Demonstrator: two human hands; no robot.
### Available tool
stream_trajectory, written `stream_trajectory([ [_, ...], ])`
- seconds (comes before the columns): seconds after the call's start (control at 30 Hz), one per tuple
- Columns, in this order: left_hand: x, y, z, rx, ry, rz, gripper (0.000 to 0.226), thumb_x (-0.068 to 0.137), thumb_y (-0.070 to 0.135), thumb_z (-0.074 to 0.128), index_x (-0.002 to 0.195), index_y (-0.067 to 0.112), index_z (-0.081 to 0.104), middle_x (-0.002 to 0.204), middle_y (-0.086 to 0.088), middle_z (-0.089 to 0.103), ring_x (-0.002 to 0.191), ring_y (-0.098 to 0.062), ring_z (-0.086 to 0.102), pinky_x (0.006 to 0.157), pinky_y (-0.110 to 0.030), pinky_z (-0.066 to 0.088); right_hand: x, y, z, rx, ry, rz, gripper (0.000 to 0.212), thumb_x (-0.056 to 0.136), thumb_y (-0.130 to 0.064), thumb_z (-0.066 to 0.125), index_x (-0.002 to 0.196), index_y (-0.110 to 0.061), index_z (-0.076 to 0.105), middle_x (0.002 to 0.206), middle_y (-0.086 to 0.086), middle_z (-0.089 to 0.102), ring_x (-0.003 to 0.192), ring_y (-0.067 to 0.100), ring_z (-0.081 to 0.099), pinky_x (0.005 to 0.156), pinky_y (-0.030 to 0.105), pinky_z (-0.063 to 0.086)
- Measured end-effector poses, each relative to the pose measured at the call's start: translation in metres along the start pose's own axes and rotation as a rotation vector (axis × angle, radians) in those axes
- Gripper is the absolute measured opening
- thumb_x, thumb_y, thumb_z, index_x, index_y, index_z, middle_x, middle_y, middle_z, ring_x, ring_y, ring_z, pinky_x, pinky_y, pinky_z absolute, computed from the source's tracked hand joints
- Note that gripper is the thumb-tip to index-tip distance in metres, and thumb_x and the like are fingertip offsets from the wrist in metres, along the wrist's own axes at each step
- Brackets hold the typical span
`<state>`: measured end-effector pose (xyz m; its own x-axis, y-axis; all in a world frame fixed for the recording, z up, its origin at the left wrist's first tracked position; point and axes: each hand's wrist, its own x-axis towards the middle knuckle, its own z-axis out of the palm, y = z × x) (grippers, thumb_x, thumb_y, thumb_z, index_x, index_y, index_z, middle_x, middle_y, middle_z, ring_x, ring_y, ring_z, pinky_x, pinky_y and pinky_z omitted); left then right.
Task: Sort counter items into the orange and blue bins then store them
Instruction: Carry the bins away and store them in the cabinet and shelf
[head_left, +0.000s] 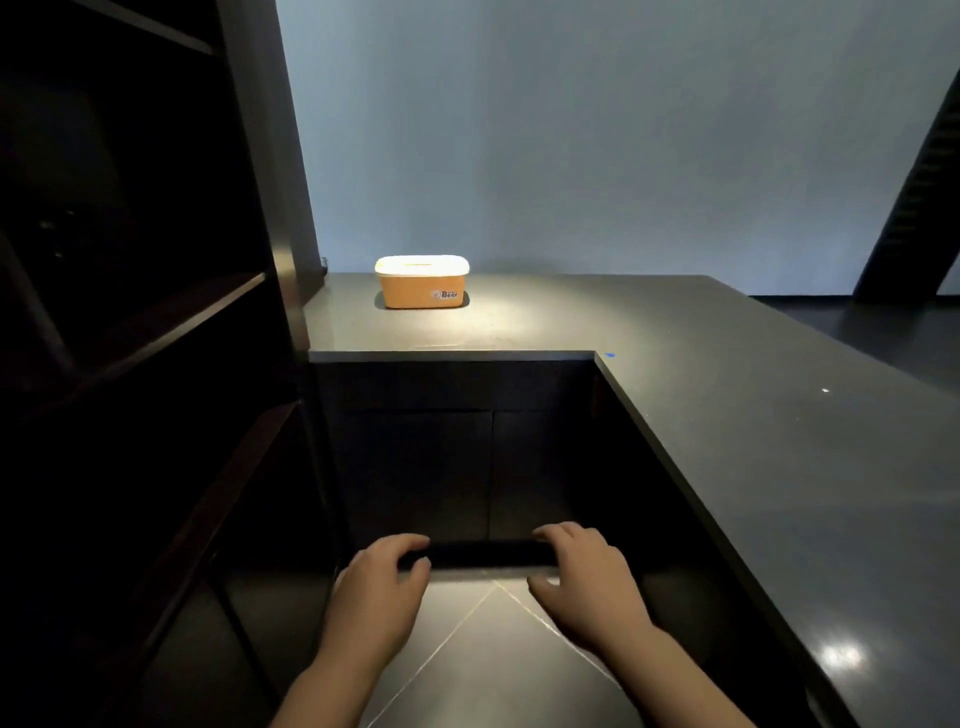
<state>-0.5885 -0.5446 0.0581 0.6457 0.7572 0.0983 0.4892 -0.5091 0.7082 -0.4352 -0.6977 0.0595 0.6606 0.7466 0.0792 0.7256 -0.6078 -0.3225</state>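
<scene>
An orange bin (422, 290) with a white lid and a small "Bear" label stands on the dark counter (545, 322) near the back wall, lit by a spot of light. No blue bin is in view. My left hand (382, 592) and my right hand (584, 577) hang low in front of me, side by side and palms down, well short of the bin. Their fingers are loosely curled and hold nothing. They hover above the floor in front of the lower cabinet doors (452, 473).
The counter is L-shaped and runs along my right side (831, 493) toward me. A small blue mark (610, 355) sits at its inner corner. Dark open shelving (156, 322) rises on the left. The tiled floor (493, 649) lies below my hands.
</scene>
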Motion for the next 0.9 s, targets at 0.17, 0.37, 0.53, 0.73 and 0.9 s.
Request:
stream_trajectory([
  [0.17,0.073,-0.022,0.021,-0.001,-0.027,-0.080,0.027,0.089,0.033,0.057,0.116,0.036,0.062,0.119,0.018,0.061,0.113,-0.004,0.053,0.099,-0.029,0.044,0.086,-0.003,0.022,0.000,-0.066,-0.069,0.052,0.085,-0.040,0.048,0.136,-0.032,0.042,0.137,-0.014,0.045,0.123,0.011,0.042,0.101,0.028,0.034],
  [0.37,0.225,-0.039,0.018,-0.001,-0.006,-0.051,0.029,0.091,0.033,0.055,0.120,0.035,0.060,0.121,0.019,0.059,0.113,-0.003,0.052,0.098,-0.026,0.043,0.232,-0.008,0.033,-0.010,-0.057,-0.050,0.051,0.087,-0.041,0.049,0.137,-0.033,0.040,0.138,-0.014,0.044,0.125,0.011,0.042,0.102,0.028,0.033],
  [0.53,0.349,-0.033,-0.007,0.057,0.066,-0.003,0.031,0.092,0.034,0.055,0.123,0.035,0.058,0.126,0.017,0.058,0.120,-0.006,0.050,0.103,-0.029,0.042,0.342,-0.023,0.024,0.060,0.029,-0.040,0.059,0.088,-0.042,0.051,0.144,-0.033,0.033,0.142,-0.013,0.042,0.128,0.010,0.040,0.104,0.028,0.033],
  [0.73,0.450,-0.018,0.016,0.060,-0.016,0.055,0.030,0.092,0.034,0.055,0.121,0.036,0.059,0.123,0.018,0.059,0.119,-0.005,0.051,0.103,-0.030,0.042,0.430,-0.004,0.036,0.123,0.007,0.017,0.063,0.087,-0.041,0.053,0.145,-0.033,0.029,0.141,-0.013,0.043,0.127,0.010,0.040,0.104,0.028,0.032],
  [0.9,0.535,-0.018,0.045,0.053,0.000,0.030,0.029,0.091,0.032,0.056,0.120,0.033,0.061,0.122,0.017,0.061,0.118,-0.007,0.052,0.102,-0.028,0.041,0.531,0.021,0.034,0.117,0.017,-0.012,0.062,0.087,-0.039,0.051,0.145,-0.030,0.031,0.142,-0.009,0.043,0.131,0.014,0.039,0.106,0.032,0.032],
])
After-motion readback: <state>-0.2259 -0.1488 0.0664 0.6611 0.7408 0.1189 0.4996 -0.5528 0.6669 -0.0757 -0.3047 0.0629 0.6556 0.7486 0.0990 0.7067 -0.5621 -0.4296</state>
